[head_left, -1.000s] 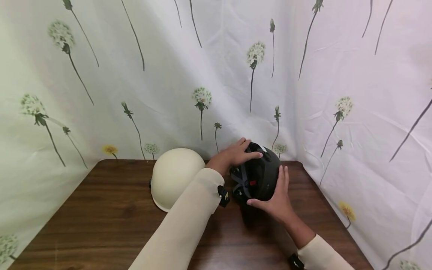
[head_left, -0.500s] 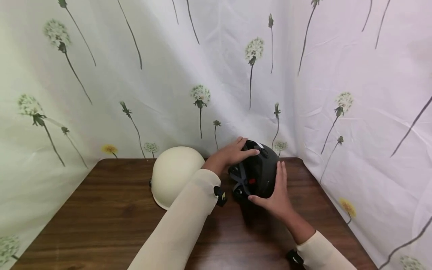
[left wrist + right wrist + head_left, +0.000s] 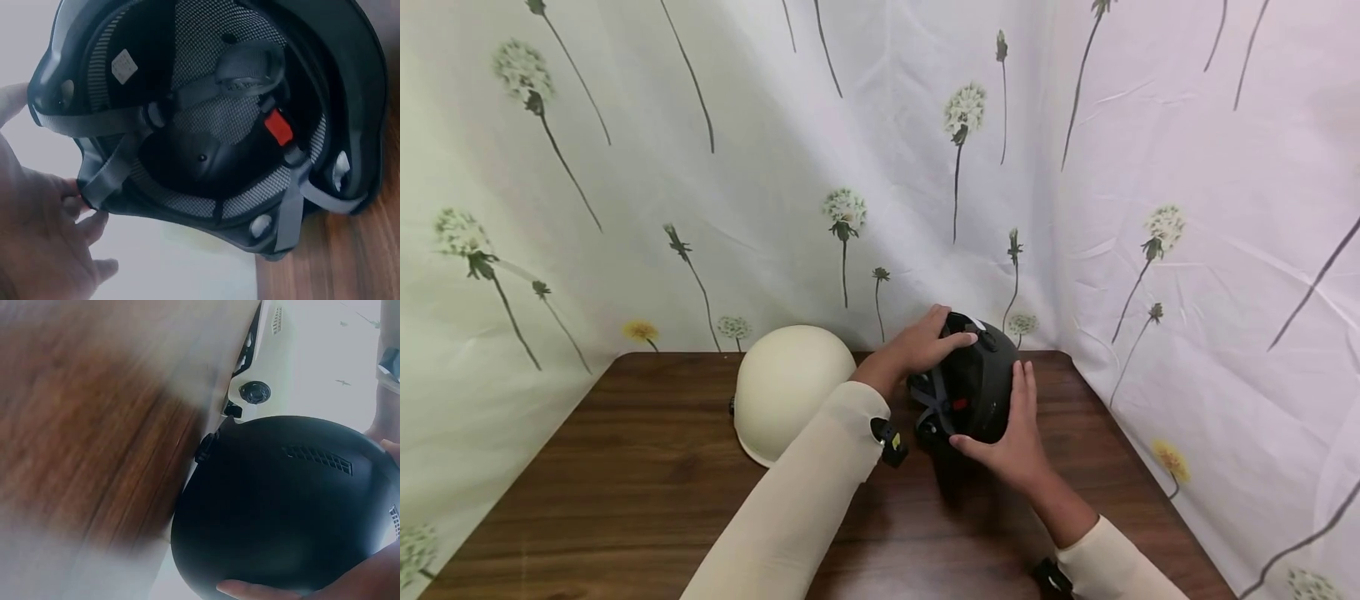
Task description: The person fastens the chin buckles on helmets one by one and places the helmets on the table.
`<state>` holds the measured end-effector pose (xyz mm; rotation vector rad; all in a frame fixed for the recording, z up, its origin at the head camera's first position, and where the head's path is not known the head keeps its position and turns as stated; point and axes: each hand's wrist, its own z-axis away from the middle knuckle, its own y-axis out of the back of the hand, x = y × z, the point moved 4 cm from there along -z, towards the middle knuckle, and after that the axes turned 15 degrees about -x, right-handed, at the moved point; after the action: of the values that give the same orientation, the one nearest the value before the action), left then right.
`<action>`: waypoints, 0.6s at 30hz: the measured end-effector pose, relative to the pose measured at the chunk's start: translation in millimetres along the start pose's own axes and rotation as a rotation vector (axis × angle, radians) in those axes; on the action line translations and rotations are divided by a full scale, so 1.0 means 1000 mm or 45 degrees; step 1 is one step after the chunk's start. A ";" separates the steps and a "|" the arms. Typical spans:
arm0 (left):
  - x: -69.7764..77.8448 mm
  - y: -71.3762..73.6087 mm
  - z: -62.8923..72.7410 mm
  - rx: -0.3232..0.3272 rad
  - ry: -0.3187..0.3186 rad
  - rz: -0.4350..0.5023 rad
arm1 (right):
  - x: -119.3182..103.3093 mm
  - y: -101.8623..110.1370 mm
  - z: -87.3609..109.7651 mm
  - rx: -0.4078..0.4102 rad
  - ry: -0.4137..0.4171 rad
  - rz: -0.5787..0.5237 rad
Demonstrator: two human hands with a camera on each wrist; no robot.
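A black helmet [image 3: 998, 387] stands tipped on its side at the right of the table, its hollow facing left in the head view. My left hand [image 3: 919, 346] grips its upper rim, with the thumb across the near side. Around the right side of the shell, my right hand [image 3: 1017, 446] holds on with the thumb low and fingers upright. In the left wrist view, grey straps [image 3: 94, 124], a red buckle [image 3: 279, 127] and mesh padding show inside. A cream helmet [image 3: 790, 387] sits dome up to the left, partly behind my left forearm.
The brown wooden table [image 3: 625, 483] runs back to a white curtain [image 3: 760, 167] printed with dandelions, which also borders the right side. My left sleeve [image 3: 797, 492] crosses in front of the cream helmet.
The head view has shifted very slightly. Both hands keep their hold on the black helmet, which stays in nearly the same place.
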<state>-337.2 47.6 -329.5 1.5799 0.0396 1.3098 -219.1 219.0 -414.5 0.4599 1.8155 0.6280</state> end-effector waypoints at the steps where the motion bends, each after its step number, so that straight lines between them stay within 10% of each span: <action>1: -0.001 -0.001 -0.002 -0.007 -0.014 0.021 | 0.001 0.001 0.000 0.004 0.005 0.003; 18: -0.017 -0.001 -0.006 0.073 -0.316 0.142 | -0.005 0.006 -0.001 0.114 0.192 0.378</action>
<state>-347.6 42.1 -342.4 1.8051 -0.1680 1.1968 -218.5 220.5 -407.2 0.7696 1.9401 0.8040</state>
